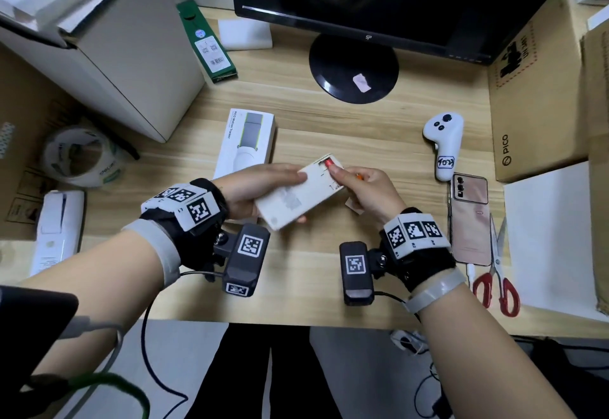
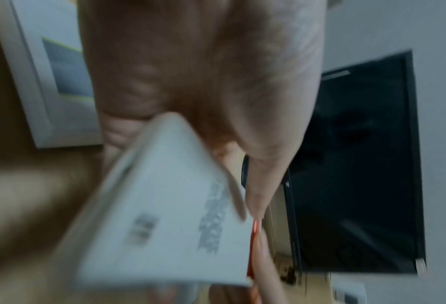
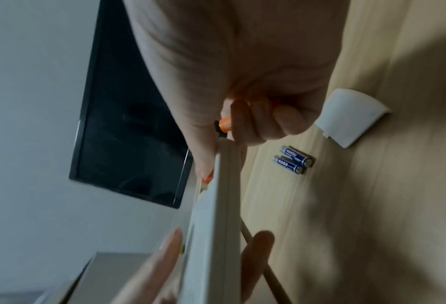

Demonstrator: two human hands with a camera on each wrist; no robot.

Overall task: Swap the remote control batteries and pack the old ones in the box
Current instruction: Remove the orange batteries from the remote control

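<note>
My left hand (image 1: 263, 187) grips a white remote control (image 1: 296, 197) back side up, just above the desk. Its battery bay at the far end is open, with an orange-red battery (image 1: 329, 163) in it. My right hand (image 1: 365, 191) presses its thumb on that battery, while its curled fingers hold a second orange battery (image 3: 225, 125). In the right wrist view, two blue batteries (image 3: 293, 159) lie side by side on the desk beside the white battery cover (image 3: 352, 117). A white Motion Tracker box (image 1: 245, 141) lies shut behind my left hand.
A monitor on a round base (image 1: 354, 69) stands at the back. To the right lie a white controller (image 1: 443, 141), a pink phone (image 1: 468, 217) and red scissors (image 1: 496, 273). A tape roll (image 1: 82, 154) and cardboard boxes (image 1: 534, 105) flank the desk.
</note>
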